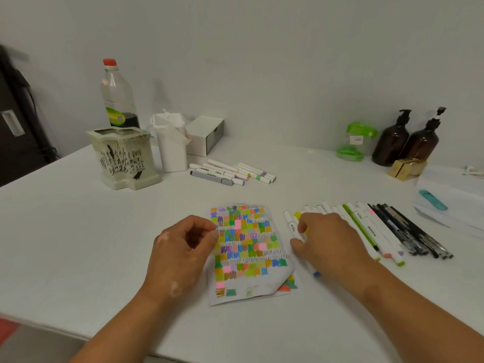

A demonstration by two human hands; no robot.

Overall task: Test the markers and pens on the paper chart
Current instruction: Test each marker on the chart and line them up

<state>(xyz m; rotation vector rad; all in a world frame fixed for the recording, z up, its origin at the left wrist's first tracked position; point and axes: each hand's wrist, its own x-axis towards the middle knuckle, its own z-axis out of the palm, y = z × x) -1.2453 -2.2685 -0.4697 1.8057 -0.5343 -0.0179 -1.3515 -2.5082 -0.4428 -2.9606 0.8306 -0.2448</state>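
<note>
White counter (78, 244) carries the paper chart (248, 247), which lies flat between the two hands with its near right corner curled up. From my end, the left hand (183, 247) sits curled at the chart's left edge, thumb against forefinger, and I cannot tell whether it pinches the sheet. The right hand (327, 239) pinches a white marker (290, 221) at the left end of the row of markers and pens (372, 229) just right of the chart.
</note>
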